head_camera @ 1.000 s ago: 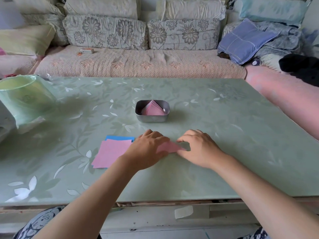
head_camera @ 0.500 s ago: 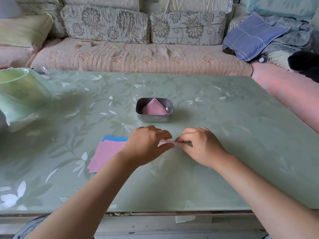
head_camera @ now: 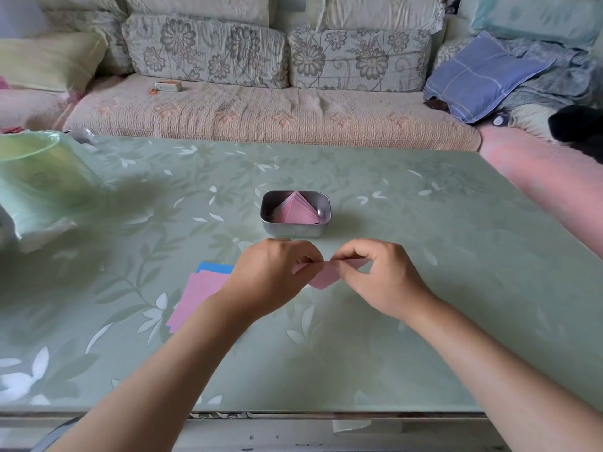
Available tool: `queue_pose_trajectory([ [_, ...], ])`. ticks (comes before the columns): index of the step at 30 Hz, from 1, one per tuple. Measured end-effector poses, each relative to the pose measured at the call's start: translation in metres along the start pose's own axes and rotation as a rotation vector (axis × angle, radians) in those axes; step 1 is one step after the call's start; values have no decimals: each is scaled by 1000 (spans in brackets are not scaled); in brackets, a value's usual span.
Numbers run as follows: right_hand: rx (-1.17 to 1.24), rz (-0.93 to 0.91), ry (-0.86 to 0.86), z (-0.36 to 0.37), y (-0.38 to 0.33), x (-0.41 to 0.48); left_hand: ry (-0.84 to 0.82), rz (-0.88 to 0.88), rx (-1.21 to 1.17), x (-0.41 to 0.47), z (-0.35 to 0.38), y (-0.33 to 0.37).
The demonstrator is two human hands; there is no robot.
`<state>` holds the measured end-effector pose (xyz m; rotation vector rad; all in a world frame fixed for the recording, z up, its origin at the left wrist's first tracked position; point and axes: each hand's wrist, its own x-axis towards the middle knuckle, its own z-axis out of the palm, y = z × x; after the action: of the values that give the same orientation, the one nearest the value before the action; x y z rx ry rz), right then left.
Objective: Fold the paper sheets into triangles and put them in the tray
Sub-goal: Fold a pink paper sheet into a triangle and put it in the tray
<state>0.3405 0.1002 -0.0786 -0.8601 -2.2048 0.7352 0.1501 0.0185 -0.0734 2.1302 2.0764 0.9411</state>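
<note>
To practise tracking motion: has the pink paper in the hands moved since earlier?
Yes. Flat on the table before, the paper is now lifted, pinched by the left hand and right hand, nearer the tray.

A small pink paper sheet [head_camera: 323, 277], partly folded with one corner pointing down, is pinched along its upper edge by the left hand [head_camera: 270, 275] and the right hand [head_camera: 381, 275]. To its left, a flat stack of square pink sheets [head_camera: 199, 295] lies over a blue sheet [head_camera: 212, 267]. Just beyond, the rounded rectangular metal tray [head_camera: 295, 231] holds a pile of folded pink triangles [head_camera: 295, 210], points facing away.
</note>
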Motion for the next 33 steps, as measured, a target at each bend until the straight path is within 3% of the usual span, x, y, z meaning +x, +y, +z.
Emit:
queue_pose_trajectory([
  [13,-349,-212,155,4,-19,5,56,63,9,-2,-6,8],
  [33,-277,-44,131,-2,-8,8,17,33,51,4,-23,-10],
])
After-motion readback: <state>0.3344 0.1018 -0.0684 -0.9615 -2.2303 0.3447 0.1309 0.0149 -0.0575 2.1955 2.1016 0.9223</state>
